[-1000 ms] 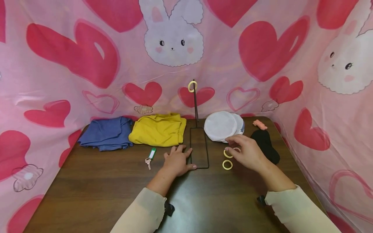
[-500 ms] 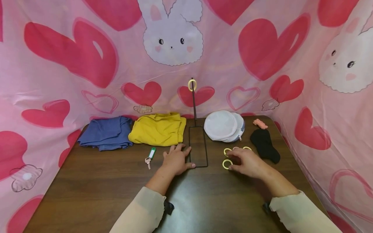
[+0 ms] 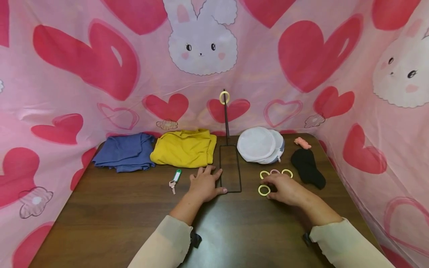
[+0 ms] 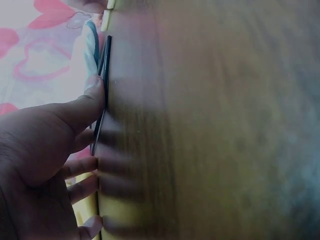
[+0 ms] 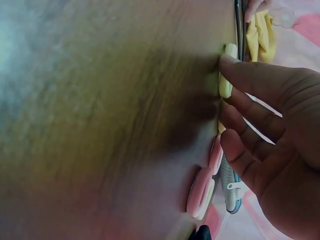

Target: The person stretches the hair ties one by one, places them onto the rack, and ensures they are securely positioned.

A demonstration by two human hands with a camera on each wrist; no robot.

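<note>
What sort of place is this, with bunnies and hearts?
Maybe a curtained indoor activity corner: pink bunny cloth hangs behind and beside a brown table holding yellow rings and a black stand.

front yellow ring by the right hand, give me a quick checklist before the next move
1. Right hand at the front yellow ring: ok, the thumb touches it.
2. Hold firm enough to lift: cannot tell from these views.
3. Left hand at the wire base: ok, it rests at the frame's edge.
4. Pole standing up behind the base: ok.
5. Pole bare: not ok, an upper yellow ring is near its tip.
</note>
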